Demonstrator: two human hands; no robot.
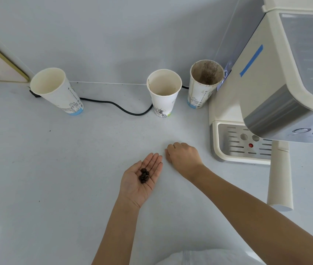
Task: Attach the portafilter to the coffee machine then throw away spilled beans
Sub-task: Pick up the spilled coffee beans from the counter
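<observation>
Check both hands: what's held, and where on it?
The left hand is open, palm up, cradling a small pile of coffee beans in its palm. The right hand rests knuckles-up on the counter; whether anything is under its fingers cannot be told.

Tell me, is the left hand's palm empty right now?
No, the left hand lies open, palm up, with a small pile of coffee beans resting in it.

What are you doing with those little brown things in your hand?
Those are coffee beans, gathered off the counter. They lie in the open left hand, palm up. The right hand rests knuckles-up on the counter beside it, near the coffee machine. Three paper cups stand at the back.
</observation>
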